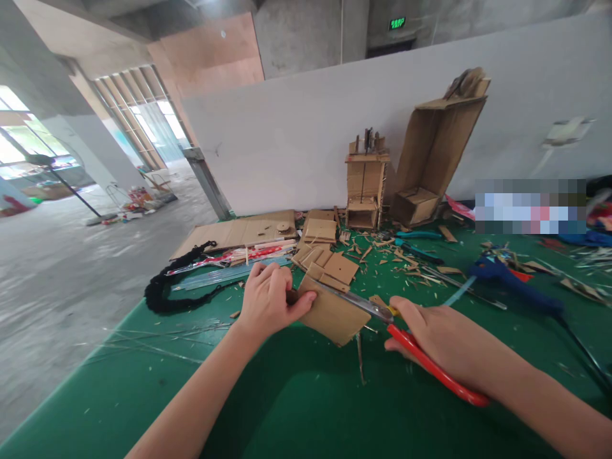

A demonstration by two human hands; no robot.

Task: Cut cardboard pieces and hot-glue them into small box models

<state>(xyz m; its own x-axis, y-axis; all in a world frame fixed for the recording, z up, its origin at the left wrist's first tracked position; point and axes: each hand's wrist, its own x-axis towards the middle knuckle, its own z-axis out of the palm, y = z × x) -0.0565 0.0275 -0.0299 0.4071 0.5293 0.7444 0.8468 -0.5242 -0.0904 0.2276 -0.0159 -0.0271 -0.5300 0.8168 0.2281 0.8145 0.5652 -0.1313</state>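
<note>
A white partition [287, 146] stands well behind the cardboard piece [335, 315], which is held just above the green tabletop [287, 408]. Behind the piece and to its right, a tall open cardboard box [433, 143] leans back near the partition; a flat cardboard panel [234, 229] lies behind it to the left, and a narrow cardboard tower [362, 178] stands behind it, beside the box. A blue hot-glue gun [516, 287] rests well to the piece's right, a loop of black fuzzy trim [157, 296] well to its left. The red-handled scissors [381, 312] reach in from the right, blades lying along the piece's upper part; how far they are parted I cannot tell. The right hand [440, 331] is wrapped around their handles, while the left hand [268, 293] pinches the piece's left edge, thumb on the near face. The piece looks light, fairly stiff and dry rather than slippery, likely to crease if squeezed hard or bent; a broad thumb-and-finger hold at the left edge, clear of the blades, seems best. Behind it, small cardboard slivers [368, 252] litter the tabletop.
</note>
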